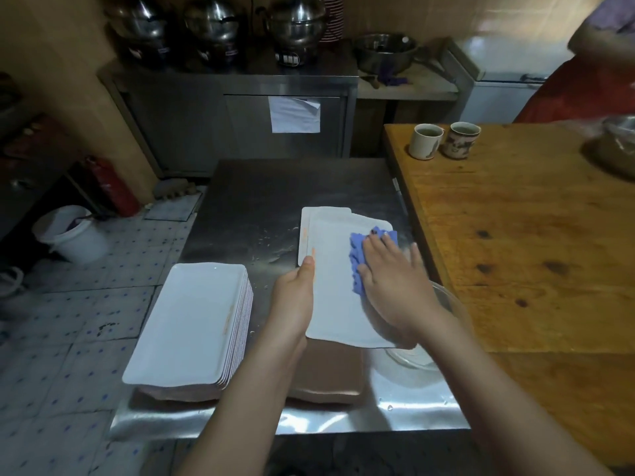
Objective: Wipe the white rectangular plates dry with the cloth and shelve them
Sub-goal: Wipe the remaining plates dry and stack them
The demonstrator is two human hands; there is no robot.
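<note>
At the centre of the frame the left hand [294, 290] curls its fingers round the left edge of a white plate [338, 304] above the steel table [254, 201], while the right hand [391, 280] presses the blue cloth [360, 250] onto it with straight fingers (a stack of plates [185, 324] sits lower left).

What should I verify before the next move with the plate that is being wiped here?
1. Grip: left hand holds the held plate by its edge: ok.
2. Wiping contact: right hand presses the blue cloth flat on it: ok.
3. Held plate dry all over: cannot tell.
4. The plate stack lies flat, edges aligned: ok.
5. The steel table free of water droplets: not ok.
6. Shelf in view: not ok.
</note>
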